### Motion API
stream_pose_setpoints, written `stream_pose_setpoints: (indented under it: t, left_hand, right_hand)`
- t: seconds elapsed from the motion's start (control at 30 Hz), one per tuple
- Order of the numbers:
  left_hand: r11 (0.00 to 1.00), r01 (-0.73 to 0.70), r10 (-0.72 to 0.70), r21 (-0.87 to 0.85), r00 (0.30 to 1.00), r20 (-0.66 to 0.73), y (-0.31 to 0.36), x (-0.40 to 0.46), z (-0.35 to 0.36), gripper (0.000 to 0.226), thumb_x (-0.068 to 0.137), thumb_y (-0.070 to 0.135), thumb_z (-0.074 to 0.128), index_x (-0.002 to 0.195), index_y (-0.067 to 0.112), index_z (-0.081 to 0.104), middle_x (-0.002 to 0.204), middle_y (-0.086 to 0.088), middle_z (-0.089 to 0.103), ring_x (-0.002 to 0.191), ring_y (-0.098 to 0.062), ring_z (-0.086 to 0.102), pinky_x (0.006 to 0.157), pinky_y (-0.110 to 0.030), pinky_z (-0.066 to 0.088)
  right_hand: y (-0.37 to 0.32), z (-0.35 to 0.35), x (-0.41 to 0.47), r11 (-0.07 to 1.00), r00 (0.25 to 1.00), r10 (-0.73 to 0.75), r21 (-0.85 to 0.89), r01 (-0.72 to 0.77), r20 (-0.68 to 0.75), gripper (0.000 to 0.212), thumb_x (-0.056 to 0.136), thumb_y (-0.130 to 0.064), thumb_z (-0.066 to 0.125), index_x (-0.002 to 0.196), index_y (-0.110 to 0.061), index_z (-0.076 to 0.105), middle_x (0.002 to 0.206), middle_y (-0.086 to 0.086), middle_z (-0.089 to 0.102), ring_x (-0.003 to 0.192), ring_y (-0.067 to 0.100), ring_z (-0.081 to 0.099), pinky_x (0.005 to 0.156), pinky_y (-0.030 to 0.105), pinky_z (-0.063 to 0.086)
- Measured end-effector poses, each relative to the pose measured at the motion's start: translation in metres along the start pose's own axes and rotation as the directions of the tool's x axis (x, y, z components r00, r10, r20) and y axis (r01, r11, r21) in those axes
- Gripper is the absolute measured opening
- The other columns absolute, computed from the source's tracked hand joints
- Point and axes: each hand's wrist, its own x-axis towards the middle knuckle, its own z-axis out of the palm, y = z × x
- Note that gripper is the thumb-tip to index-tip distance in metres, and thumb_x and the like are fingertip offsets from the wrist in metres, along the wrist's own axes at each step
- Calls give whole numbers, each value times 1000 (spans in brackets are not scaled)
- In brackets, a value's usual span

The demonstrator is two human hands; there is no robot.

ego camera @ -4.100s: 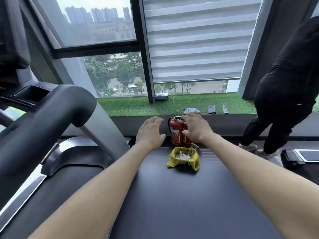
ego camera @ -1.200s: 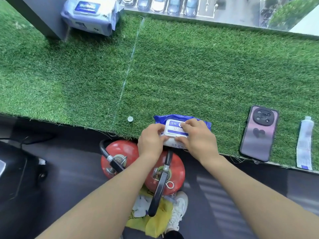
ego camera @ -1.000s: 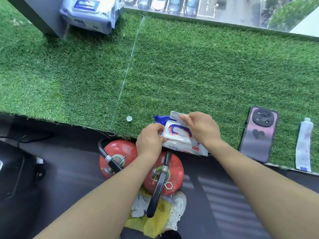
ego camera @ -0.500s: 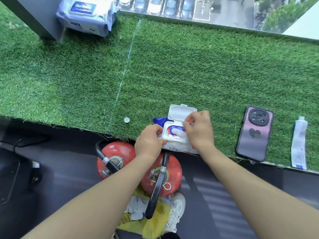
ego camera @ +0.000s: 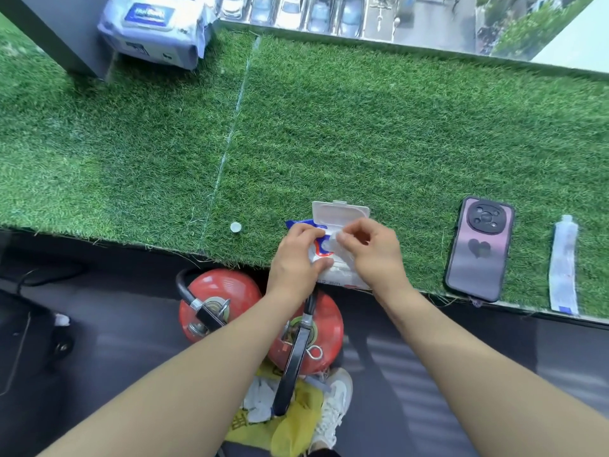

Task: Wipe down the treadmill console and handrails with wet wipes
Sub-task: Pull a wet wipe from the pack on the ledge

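Wipes pack (ego camera: 333, 258): at near edge of the grass-covered ledge (ego camera: 362, 127), lid (ego camera: 339, 212) flipped up.
Left hand (ego camera: 296, 258): grips the pack, steadying it.
Right hand (ego camera: 372, 252): fingertips pinching at the opening.
Progress: likely just starting; no wipe out, treadmill wiping all left.

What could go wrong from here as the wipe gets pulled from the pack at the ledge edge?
The wipes pack overhangs the turf ledge; if the left hand loosens while the right hand pulls at the opening, it could drop onto the fire extinguishers. The phone also lies near the edge, within elbow range.
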Motion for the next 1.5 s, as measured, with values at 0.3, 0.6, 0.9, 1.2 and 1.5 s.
stream_pose_setpoints:
  t: [0.3, 0.6, 0.9, 1.2, 1.5]
  left_hand:
    - [1000, 13, -12, 25, 999, -37, 6, 2, 1, 51, 70, 12, 80, 119, 10, 63, 119, 0, 54, 107, -19, 56, 91, -26, 39]
    - [997, 5, -4, 72, 1000, -18, 9, 7, 0, 49, 69, 8, 80, 115, 6, 65, 115, -6, 55, 103, -24, 57, 90, -27, 38]
    - [992, 83, -85, 98, 996, 14, 15, 7, -2, 51, 72, 12, 79, 120, 9, 61, 119, -2, 52, 107, -23, 56, 94, -30, 40]
    - [963, 33, 8, 267, 988, -152, 24, 9, -17, 91, 66, 28, 84, 140, 20, 32, 145, 0, 29, 131, -20, 37, 105, -36, 33]
    - [885, -268, 290, 381, 957, -3, 33, 6, -20, 43, 77, 18, 71, 119, 18, 59, 119, 0, 59, 112, -23, 52, 106, -39, 32]
  right_hand:
    - [-11, -5, 0, 890, 961, 263, 407, -207, -86, 24, 94, -1, 47, 74, -13, 47, 66, 5, 48, 59, 15, 46, 55, 29, 41]
    - [-22, -18, 15, 873, 897, 374, 415, -255, -235, 18, 100, -11, 39, 83, -15, 44, 72, 3, 42, 59, 13, 38, 47, 24, 32]
    - [-16, -52, 14, 931, 888, 361, 163, -327, -285, 8, 98, -11, 37, 102, -11, 44, 82, 2, 43, 73, 18, 42, 58, 25, 30]
    - [-9, -56, 7, 870, 853, 483, 223, -441, -197, 15, 93, -2, 44, 83, -13, 48, 72, 3, 43, 61, 19, 43, 54, 21, 35]
    - [19, -58, 2, 827, 811, 533, 353, -438, -243, 31, 89, 1, 42, 66, -17, 35, 67, 4, 37, 58, 15, 34, 51, 23, 27]
